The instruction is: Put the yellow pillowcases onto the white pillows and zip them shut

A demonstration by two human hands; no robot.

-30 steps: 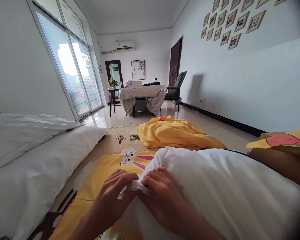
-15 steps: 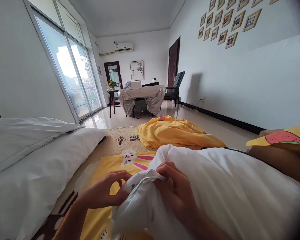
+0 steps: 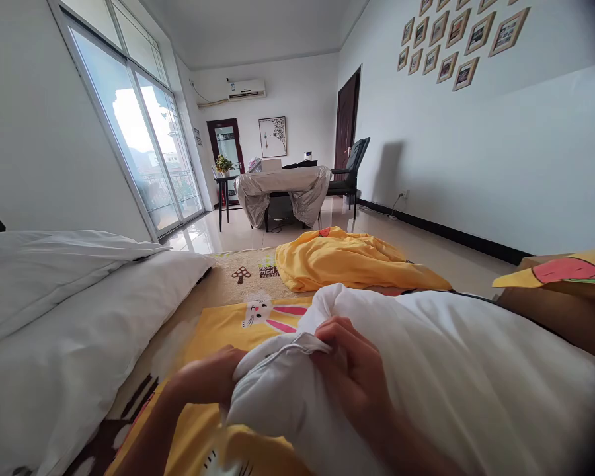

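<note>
A plump white pillow [image 3: 456, 357] lies across the front right, its corner bunched up before me. My right hand [image 3: 354, 373] is closed, pinching the pillow's seamed edge between thumb and fingers. At the left end of the bunched corner is my left hand [image 3: 211, 375], touching the white fabric; its fingers are hidden behind the cloth. Beneath both hands lies a yellow cloth [image 3: 213, 330] printed with a white rabbit with pink ears.
White pillows [image 3: 89, 317] lie on the left. A crumpled yellow cloth [image 3: 337, 258] rests beyond the pillow on a beige patterned mat [image 3: 228, 264]. At right is a brown box-like thing [image 3: 565, 307] with yellow cloth over it. A covered table [image 3: 282, 178] and dark chair [image 3: 352, 172] stand farther back.
My left hand has slipped behind the pillow's corner, so its fingers no longer show. The corner looks fuller and rounder. My right hand keeps its pinch on the edge.
</note>
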